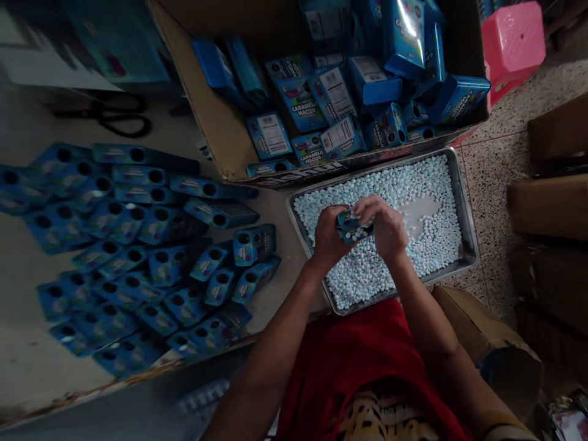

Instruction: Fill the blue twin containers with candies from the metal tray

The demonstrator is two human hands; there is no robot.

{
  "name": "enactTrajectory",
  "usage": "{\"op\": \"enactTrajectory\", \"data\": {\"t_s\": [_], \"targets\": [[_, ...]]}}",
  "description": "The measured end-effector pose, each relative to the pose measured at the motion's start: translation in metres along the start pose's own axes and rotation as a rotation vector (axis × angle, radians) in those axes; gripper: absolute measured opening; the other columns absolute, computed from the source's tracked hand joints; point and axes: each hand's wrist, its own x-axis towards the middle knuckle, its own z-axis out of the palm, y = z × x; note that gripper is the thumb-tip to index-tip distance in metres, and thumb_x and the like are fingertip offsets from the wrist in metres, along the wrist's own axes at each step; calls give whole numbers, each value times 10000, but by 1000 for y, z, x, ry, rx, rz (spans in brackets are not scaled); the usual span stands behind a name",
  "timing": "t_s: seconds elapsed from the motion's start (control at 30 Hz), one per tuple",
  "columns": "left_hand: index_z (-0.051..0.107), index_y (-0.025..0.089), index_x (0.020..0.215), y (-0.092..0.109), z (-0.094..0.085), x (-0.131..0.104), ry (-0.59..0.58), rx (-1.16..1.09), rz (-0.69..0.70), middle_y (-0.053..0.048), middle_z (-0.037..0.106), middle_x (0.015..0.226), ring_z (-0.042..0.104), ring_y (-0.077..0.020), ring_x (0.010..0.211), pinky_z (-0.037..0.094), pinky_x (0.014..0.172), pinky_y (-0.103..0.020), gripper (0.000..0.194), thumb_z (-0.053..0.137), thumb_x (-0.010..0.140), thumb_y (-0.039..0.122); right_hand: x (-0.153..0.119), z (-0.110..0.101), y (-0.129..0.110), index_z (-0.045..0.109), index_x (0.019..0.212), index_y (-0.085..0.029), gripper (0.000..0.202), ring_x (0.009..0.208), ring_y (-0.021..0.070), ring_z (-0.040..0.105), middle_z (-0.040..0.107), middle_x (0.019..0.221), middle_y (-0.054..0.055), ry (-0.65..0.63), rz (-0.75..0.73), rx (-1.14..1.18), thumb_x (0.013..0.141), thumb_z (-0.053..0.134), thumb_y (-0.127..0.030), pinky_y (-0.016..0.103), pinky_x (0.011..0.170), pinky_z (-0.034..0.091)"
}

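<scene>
Both hands meet over a metal tray point(465, 211) filled with small pale blue and white candies point(427, 236). My left hand point(327, 237) and my right hand point(384, 226) together grip one small blue box point(353, 225) just above the candies. A bare patch of tray bottom shows right of my right hand. My forearms reach up from the lower edge of the view, over red clothing.
Several empty blue boxes point(138, 245) with round holes lie in rows on the table at left. A large cardboard carton point(220, 122) behind the tray holds several blue boxes point(340, 92). Black scissors point(114, 116) lie at upper left. A pink stool point(512, 43) stands at upper right.
</scene>
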Motion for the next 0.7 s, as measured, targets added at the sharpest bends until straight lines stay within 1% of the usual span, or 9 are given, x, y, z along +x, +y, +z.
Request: {"op": "enactTrajectory", "data": {"t_s": [0.07,0.1,0.2,0.27,0.37,0.47,0.53,0.6,0.7], "targets": [[612,246,1233,-2,-4,-3,-6,-24,-6,-100,718,1229,708,-332,1186,570,1053,-516,704,1001,676,434,-18,-8,2,703,770,-291,659,1193,300,713,757,1076,79,-33,-24,-70,1014,302,-754,575,1220,488],[607,250,1237,-3,-5,-7,10,-62,-25,-104,713,1256,704,-337,1212,565,1077,-532,720,1004,666,437,-30,-16,5,733,829,-296,686,1262,297,700,760,1169,77,11,-34,-118,1036,256,-744,574,1230,479],[576,283,1265,-4,0,-22,153,-224,-146,-105,686,1338,708,-341,1236,567,1105,-581,803,1022,629,482,-77,-53,26,766,1099,-303,637,1425,288,615,683,1418,88,312,-34,-384,1086,238,-659,582,1252,450],[556,289,1266,-3,10,-34,289,-249,-262,-106,676,1338,720,-337,1200,576,1097,-607,835,1032,614,501,-109,-77,51,732,1255,-283,539,1490,316,544,617,1506,126,486,11,-636,1077,355,-626,637,1290,382],[521,277,1261,-2,37,-49,407,-176,-371,-113,679,1300,709,-347,1209,554,1140,-639,886,1045,588,516,-138,-87,91,623,1467,-247,568,1599,370,405,475,1653,194,512,145,-867,1054,451,-597,718,1317,288],[490,276,1288,1,71,-57,419,-168,-373,-130,662,1307,691,-340,1248,532,1187,-615,923,1039,608,573,-136,-62,119,496,1608,-263,608,1657,352,332,391,1730,195,457,178,-857,1065,445,-532,703,1349,243],[471,270,1319,4,91,-56,431,-188,-361,-146,629,1343,684,-319,1244,551,1162,-576,945,1027,634,607,-121,-42,128,489,1611,-280,597,1649,329,353,413,1723,178,482,160,-736,1063,441,-513,674,1366,237],[448,275,1346,10,105,-51,438,-225,-355,-146,603,1376,679,-297,1228,570,1130,-551,963,1021,650,612,-103,-29,130,532,1561,-275,567,1590,319,439,501,1649,173,567,168,-575,1054,449,-516,648,1362,278],[420,306,1364,20,114,-38,415,-305,-353,-115,596,1402,676,-270,1203,591,1102,-534,956,1022,671,572,-77,-27,129,620,1416,-239,515,1379,313,615,665,1402,167,755,246,-312,1041,453,-549,617,1297,413]]}}
